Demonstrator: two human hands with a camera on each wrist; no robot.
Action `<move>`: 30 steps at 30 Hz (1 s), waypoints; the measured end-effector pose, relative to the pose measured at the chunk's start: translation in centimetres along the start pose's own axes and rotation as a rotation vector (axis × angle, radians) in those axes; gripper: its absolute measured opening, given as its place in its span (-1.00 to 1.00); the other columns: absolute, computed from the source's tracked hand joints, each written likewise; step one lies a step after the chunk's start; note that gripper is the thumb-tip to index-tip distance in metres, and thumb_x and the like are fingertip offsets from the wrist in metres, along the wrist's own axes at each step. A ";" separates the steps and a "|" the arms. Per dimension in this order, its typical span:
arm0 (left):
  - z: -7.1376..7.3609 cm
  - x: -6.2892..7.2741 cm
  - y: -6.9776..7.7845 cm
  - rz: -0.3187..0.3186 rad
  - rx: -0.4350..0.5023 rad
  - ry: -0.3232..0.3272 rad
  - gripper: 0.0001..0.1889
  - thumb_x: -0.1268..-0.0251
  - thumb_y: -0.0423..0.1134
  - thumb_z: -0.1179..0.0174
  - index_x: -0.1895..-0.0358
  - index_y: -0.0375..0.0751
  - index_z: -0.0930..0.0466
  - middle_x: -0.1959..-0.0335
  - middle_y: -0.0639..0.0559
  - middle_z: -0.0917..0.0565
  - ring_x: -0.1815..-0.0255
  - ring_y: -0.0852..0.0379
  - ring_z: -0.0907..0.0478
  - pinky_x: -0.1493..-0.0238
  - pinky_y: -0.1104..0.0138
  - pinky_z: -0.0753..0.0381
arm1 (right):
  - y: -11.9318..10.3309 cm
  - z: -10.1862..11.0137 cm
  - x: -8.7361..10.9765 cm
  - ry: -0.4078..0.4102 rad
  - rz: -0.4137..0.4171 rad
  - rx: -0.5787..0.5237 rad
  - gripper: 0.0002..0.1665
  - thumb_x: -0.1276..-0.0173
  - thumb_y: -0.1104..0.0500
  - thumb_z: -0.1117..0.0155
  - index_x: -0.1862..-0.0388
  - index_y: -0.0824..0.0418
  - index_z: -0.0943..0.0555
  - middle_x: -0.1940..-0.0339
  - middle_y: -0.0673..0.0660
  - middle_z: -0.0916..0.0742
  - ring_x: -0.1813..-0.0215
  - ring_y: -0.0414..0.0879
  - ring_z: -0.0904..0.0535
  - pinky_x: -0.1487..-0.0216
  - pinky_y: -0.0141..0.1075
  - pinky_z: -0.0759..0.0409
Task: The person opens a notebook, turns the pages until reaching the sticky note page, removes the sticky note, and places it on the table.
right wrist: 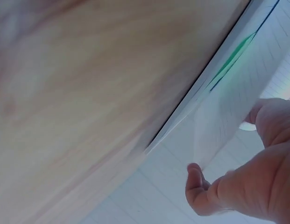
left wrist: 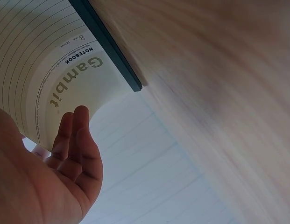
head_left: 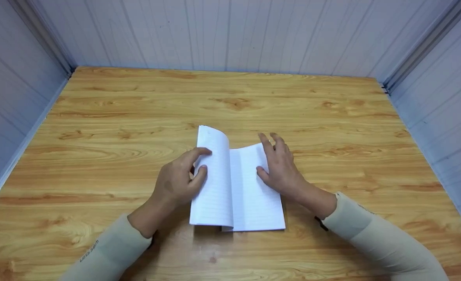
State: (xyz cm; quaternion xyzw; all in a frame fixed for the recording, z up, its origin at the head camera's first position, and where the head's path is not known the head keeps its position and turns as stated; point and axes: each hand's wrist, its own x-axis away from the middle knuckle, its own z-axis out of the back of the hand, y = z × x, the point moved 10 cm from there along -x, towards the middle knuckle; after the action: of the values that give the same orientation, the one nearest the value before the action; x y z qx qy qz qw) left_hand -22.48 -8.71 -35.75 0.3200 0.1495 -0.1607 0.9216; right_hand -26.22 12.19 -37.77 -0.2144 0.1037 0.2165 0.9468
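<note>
An open notebook (head_left: 254, 203) with white lined pages lies on the table, its left part (head_left: 215, 187) raised and curving up from the spine. My left hand (head_left: 179, 179) grips that raised part, with thumb and index finger on the page and the other fingers behind it. From the left wrist, the cover (left wrist: 81, 93) shows "Gambit" and "NOTEBOOK" lettering beside a dark spine strip (left wrist: 107, 44). My right hand (head_left: 280, 168) holds the right edge, its thumb on the page; some of its fingers are hidden in the head view. A green patch (right wrist: 236, 53) shows between the sheets.
The wood-patterned table (head_left: 136, 117) extends around the notebook. Pale panelled walls (head_left: 226, 35) border it at the back, left and right.
</note>
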 end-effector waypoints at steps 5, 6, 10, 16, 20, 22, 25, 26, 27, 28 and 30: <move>0.0 0.0 0.0 0.001 -0.001 -0.001 -0.67 -0.27 -0.18 -0.04 -0.09 0.03 -0.56 0.56 0.15 -0.47 0.66 0.30 -0.29 0.63 0.39 -0.26 | 0.0 0.9 -0.1 0.085 0.017 -0.066 -0.14 -0.13 0.41 -0.29 -0.41 0.41 -0.18 -0.20 0.40 -0.44 -0.12 0.20 -0.46 -0.13 0.06 -0.45; 0.0 0.0 0.0 0.001 -0.001 -0.001 -0.67 -0.27 -0.18 -0.04 -0.09 0.03 -0.56 0.56 0.14 -0.47 0.66 0.30 -0.29 0.63 0.39 -0.26 | 0.0 1.0 -0.1 0.095 0.029 -0.075 -0.16 -0.14 0.43 -0.27 -0.40 0.43 -0.19 -0.14 0.39 -0.49 -0.06 0.17 -0.50 -0.08 0.00 -0.48; 0.0 0.0 0.0 0.002 0.002 0.001 -0.67 -0.27 -0.18 -0.04 -0.08 0.03 -0.56 0.57 0.14 -0.46 0.66 0.30 -0.28 0.63 0.39 -0.26 | -0.4 1.4 -0.2 0.122 0.086 -0.119 -0.35 -0.16 0.46 -0.21 -0.28 0.44 -0.35 0.14 0.27 -0.63 0.25 0.01 -0.54 0.18 -0.20 -0.55; 0.1 0.0 0.0 -0.002 0.010 0.009 -0.67 -0.25 -0.21 -0.03 -0.07 0.04 -0.56 0.59 0.12 -0.47 0.66 0.30 -0.29 0.64 0.38 -0.26 | -1.3 1.7 -0.1 0.132 0.177 -0.189 -0.79 -0.26 0.37 -0.16 0.12 0.33 -0.58 0.30 0.15 -0.65 0.30 -0.07 -0.56 0.26 -0.31 -0.57; 0.0 0.0 0.0 -0.005 0.013 0.010 -0.67 -0.24 -0.21 -0.03 -0.07 0.04 -0.56 0.59 0.12 -0.47 0.66 0.30 -0.29 0.64 0.38 -0.26 | -1.5 1.4 0.1 0.103 0.191 -0.228 -0.87 -0.35 0.25 -0.13 0.18 0.26 -0.55 0.32 0.09 -0.62 0.37 -0.11 -0.55 0.33 -0.28 -0.58; 0.0 0.0 0.0 -0.003 0.016 0.009 -0.67 -0.24 -0.21 -0.03 -0.07 0.04 -0.56 0.58 0.13 -0.47 0.65 0.30 -0.30 0.64 0.38 -0.26 | -1.5 1.3 0.2 0.094 0.196 -0.242 -0.87 -0.38 0.22 -0.10 0.17 0.23 -0.55 0.32 0.07 -0.61 0.37 -0.14 -0.54 0.32 -0.28 -0.58; 0.0 0.0 0.0 -0.002 0.015 0.008 -0.67 -0.25 -0.21 -0.03 -0.07 0.03 -0.56 0.58 0.14 -0.46 0.65 0.30 -0.30 0.63 0.38 -0.26 | -1.7 1.2 0.3 0.082 0.220 -0.263 -0.82 -0.39 0.28 0.01 0.16 0.21 -0.56 0.30 0.09 -0.61 0.35 -0.18 -0.52 0.30 -0.31 -0.56; 0.0 0.0 0.0 -0.002 0.014 0.007 -0.67 -0.25 -0.20 -0.03 -0.07 0.03 -0.56 0.58 0.14 -0.46 0.65 0.30 -0.30 0.63 0.38 -0.26 | -1.9 1.2 0.3 0.074 0.232 -0.266 -0.78 -0.37 0.32 0.05 0.15 0.20 -0.57 0.29 0.09 -0.62 0.34 -0.19 -0.52 0.30 -0.33 -0.55; 0.0 0.0 0.0 -0.001 0.013 0.006 -0.68 -0.25 -0.20 -0.03 -0.07 0.03 -0.56 0.57 0.14 -0.47 0.65 0.30 -0.30 0.63 0.38 -0.26 | -2.0 1.1 0.3 0.065 0.246 -0.267 -0.73 -0.35 0.35 0.08 0.15 0.20 -0.58 0.27 0.09 -0.63 0.31 -0.19 -0.52 0.28 -0.34 -0.54; 0.0 0.0 0.0 0.000 0.012 0.005 -0.68 -0.26 -0.19 -0.04 -0.07 0.03 -0.56 0.57 0.14 -0.47 0.65 0.29 -0.30 0.63 0.39 -0.26 | -2.2 1.0 0.4 0.054 0.263 -0.268 -0.69 -0.33 0.38 0.11 0.14 0.20 -0.58 0.24 0.09 -0.64 0.30 -0.17 -0.53 0.27 -0.34 -0.53; -0.1 0.0 0.0 0.001 0.010 0.001 -0.68 -0.26 -0.18 -0.04 -0.07 0.03 -0.56 0.57 0.14 -0.47 0.66 0.30 -0.30 0.63 0.39 -0.26 | -2.6 0.7 0.5 0.027 0.295 -0.265 -0.61 -0.28 0.43 0.15 0.11 0.18 -0.59 0.19 0.08 -0.65 0.30 -0.17 -0.51 0.29 -0.35 -0.50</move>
State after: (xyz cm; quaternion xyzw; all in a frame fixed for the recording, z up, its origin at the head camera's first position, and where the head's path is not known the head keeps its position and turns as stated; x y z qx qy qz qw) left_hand -22.49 -8.66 -35.79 0.3247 0.1490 -0.1609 0.9201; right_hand -24.51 10.58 -36.33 -0.3225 0.1171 0.3617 0.8669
